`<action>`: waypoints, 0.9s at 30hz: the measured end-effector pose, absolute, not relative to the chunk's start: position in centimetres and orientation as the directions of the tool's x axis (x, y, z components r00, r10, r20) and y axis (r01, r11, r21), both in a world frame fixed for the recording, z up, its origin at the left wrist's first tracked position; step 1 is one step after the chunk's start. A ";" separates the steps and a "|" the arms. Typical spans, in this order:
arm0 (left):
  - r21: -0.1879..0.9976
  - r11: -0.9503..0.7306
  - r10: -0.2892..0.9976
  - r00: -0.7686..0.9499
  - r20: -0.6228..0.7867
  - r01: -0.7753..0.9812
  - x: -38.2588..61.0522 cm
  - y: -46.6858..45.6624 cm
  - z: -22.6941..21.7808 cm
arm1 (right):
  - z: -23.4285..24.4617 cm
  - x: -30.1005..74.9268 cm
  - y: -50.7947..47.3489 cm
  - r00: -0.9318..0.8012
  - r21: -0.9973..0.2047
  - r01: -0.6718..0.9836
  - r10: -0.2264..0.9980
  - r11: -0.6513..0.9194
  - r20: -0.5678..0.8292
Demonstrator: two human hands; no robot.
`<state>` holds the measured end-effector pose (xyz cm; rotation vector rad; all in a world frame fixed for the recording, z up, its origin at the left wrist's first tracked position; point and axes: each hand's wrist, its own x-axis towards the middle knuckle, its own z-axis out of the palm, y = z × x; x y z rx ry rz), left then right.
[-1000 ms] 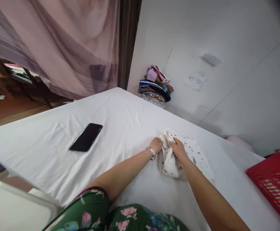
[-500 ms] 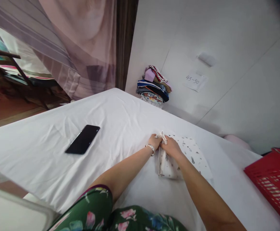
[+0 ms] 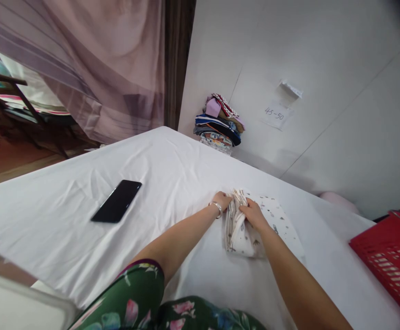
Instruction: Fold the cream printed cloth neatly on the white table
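Note:
A folded white cloth with small printed figures [image 3: 244,240] lies on the white-sheeted surface in front of me, its left edge showing several stacked layers. My left hand [image 3: 223,200], with a silver bracelet at the wrist, grips the layers at the far left corner. My right hand [image 3: 253,214] pinches the upper layers a little to the right and pulls them apart from those at the left. The fingertips of both hands are partly hidden by the fabric. Part of the cloth is covered by my right forearm.
A black phone [image 3: 116,200] lies on the white sheet [image 3: 172,183] to the left. A pile of folded clothes [image 3: 218,123] stands by the wall beyond the far edge. A red plastic basket [image 3: 388,261] is at the right, a pink curtain [image 3: 117,59] at the back left.
My right hand has moved right, away from my left, drawing upper layers with it. The cloth's layers, bunched between both hands before, now fan open. My left hand stays nearly in place.

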<state>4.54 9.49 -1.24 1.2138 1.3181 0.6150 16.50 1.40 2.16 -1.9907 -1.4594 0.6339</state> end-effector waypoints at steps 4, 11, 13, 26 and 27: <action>0.895 0.224 0.937 0.166 -0.306 0.385 3.9 10.2 -1.0 | 2.8 15.9 1.5 0.268 -0.671 0.707 0.963 -0.222 -0.036; 0.880 0.117 0.952 0.200 -0.231 0.461 3.8 10.1 -1.1 | 3.9 15.3 1.6 0.268 -0.573 0.780 0.962 -0.251 -0.055; 0.878 0.111 0.950 0.209 -0.231 0.465 3.9 10.1 -1.3 | 4.4 15.2 1.7 0.273 -0.532 0.805 0.960 -0.264 -0.063; 0.882 0.275 0.898 0.225 -0.378 0.383 3.4 10.2 -0.3 | 3.6 14.1 2.7 0.230 -0.413 0.870 0.963 -0.268 -0.140; 0.885 0.282 0.896 0.228 -0.381 0.370 3.4 10.1 -0.1 | 3.7 14.2 2.6 0.220 -0.429 0.865 0.966 -0.259 -0.139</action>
